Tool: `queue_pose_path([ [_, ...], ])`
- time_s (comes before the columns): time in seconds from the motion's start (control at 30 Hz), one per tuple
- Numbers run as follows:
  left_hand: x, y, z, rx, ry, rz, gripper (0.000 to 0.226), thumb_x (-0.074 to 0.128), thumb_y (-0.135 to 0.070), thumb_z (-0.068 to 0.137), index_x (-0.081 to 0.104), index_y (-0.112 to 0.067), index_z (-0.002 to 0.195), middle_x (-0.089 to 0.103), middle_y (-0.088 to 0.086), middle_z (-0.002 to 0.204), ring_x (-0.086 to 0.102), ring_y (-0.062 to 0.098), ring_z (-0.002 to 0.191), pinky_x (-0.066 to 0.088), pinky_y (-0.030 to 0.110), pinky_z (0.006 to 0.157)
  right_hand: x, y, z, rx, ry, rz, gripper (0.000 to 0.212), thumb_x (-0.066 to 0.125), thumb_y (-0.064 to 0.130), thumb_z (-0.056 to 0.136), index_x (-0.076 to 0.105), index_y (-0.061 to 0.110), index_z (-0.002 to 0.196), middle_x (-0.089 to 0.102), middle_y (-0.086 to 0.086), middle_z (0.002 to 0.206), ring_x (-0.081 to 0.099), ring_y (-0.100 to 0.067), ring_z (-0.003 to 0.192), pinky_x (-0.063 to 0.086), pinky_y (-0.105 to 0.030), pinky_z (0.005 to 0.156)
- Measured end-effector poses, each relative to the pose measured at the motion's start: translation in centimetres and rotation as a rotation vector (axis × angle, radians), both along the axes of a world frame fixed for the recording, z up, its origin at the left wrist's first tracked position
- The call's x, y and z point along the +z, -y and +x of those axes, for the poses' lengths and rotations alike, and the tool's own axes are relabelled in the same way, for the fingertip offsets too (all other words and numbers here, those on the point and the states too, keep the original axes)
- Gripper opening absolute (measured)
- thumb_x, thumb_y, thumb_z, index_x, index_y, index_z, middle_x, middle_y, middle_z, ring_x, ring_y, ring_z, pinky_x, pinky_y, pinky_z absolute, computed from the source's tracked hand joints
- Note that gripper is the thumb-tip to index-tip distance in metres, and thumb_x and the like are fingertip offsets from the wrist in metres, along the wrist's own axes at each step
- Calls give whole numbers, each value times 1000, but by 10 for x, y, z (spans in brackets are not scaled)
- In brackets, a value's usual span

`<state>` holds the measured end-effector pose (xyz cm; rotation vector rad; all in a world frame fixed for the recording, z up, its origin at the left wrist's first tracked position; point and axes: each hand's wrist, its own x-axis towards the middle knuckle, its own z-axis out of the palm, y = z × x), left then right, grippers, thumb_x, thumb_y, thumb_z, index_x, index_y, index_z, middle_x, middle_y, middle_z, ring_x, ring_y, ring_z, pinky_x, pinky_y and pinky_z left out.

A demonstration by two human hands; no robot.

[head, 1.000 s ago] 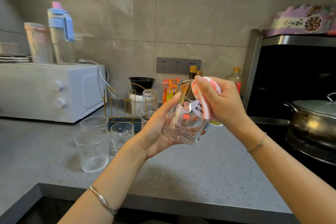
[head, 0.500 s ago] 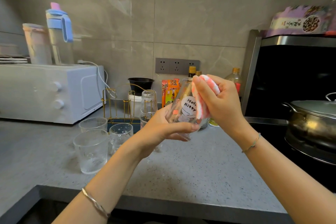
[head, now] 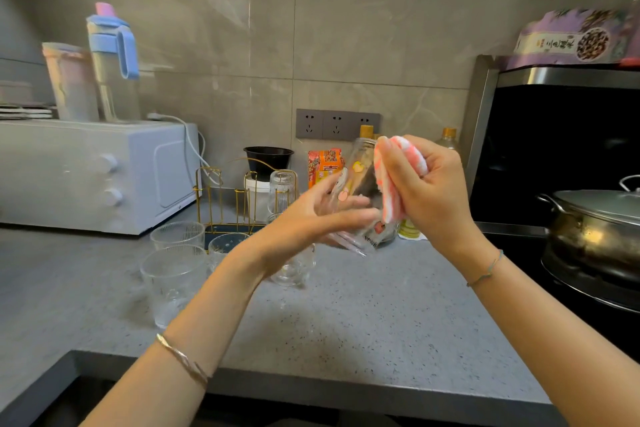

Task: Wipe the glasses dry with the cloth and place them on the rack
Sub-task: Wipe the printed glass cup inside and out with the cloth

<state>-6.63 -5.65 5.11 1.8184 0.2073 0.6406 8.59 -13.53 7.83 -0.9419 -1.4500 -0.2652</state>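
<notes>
My left hand (head: 322, 215) grips printed glass (head: 360, 198) near its base, glass tilted, held above desk (head: 346, 322). My right hand (head: 426, 191) clenched on pink striped cloth (head: 391, 184), cloth pressed to glass side. Desk front edge close below forearms; bare grey stretch between edge and glasses. Pot (head: 595, 236) at right, microwave (head: 97, 173) at left. Gold rack (head: 235, 198) behind, one glass upside down on it (head: 282, 191). At least four more glasses on desk (head: 171, 281), partly hidden by arm.
</notes>
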Motion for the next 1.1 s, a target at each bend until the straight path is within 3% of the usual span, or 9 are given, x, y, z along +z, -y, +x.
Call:
queue_pose_path([
  [0.1, 0, 7, 6, 240, -1, 301, 95, 86, -46, 64, 33, -38, 142, 61, -11, 123, 68, 8, 99, 58, 30, 85, 1, -2, -2, -49, 31, -4, 41, 57, 16, 95, 49, 3, 57, 42, 1, 51, 37, -5, 49, 33, -17, 51],
  [0.2, -6, 10, 8, 274, 69, 311, 80, 87, -35, 67, 42, -33, 133, 64, -10, 114, 69, 9, 92, 58, 29, 81, 0, -5, -5, -50, 26, -11, 43, 57, 19, 95, 51, 3, 56, 44, -1, 49, 40, -7, 48, 35, -21, 50],
  [0.37, -7, 6, -4, -2, 77, -31, 84, 86, -36, 59, 49, -21, 134, 70, 3, 116, 68, 18, 104, 56, 25, 81, 3, -1, -9, 50, 5, -32, 42, 56, 22, 96, 51, 1, 59, 45, -4, 52, 41, -6, 50, 36, -20, 51],
  [0.5, -17, 10, -6, -428, 237, -522, 68, 89, -39, 56, 69, -11, 114, 70, 12, 101, 68, 26, 79, 58, 31, 66, 3, 2, -16, 191, -109, 10, 34, 52, 32, 90, 60, 12, 63, 53, 7, 55, 47, -4, 54, 40, -20, 51],
  [0.6, -26, 9, -1, -517, 271, -682, 64, 92, -37, 52, 74, -9, 107, 70, 13, 98, 68, 27, 75, 59, 32, 63, -1, -1, -18, 178, -145, -16, 35, 53, 35, 89, 57, 14, 61, 50, 9, 53, 46, -8, 52, 38, -21, 49],
  [0.7, -21, 0, -3, -389, 182, -551, 79, 92, -42, 51, 68, -11, 119, 70, 16, 111, 70, 35, 95, 60, 41, 77, -6, -3, -11, 141, -173, -31, 46, 55, 36, 90, 56, -4, 67, 49, -3, 57, 46, -13, 54, 39, -22, 49],
  [0.8, -9, -6, -6, -123, 110, -318, 93, 88, -50, 52, 52, -19, 133, 67, 9, 124, 66, 28, 111, 57, 41, 87, -2, -2, -6, 62, -103, -2, 44, 56, 20, 96, 52, -8, 63, 44, -4, 53, 41, -8, 52, 36, -19, 49],
  [0.93, -4, 6, 1, 91, 118, 14, 64, 82, -39, 72, 54, -20, 126, 72, -4, 106, 70, 8, 95, 53, 18, 73, 2, -5, -7, -21, -4, -25, 44, 57, 20, 95, 49, -1, 57, 42, -9, 50, 38, -8, 49, 33, -23, 49],
  [1.1, -7, 10, -1, 87, 152, -50, 50, 81, -39, 66, 63, -19, 108, 75, -5, 90, 70, 9, 81, 52, 16, 68, -2, -3, -13, 59, -24, -43, 45, 55, 15, 96, 49, 0, 54, 45, -5, 44, 42, -8, 46, 36, -17, 53],
])
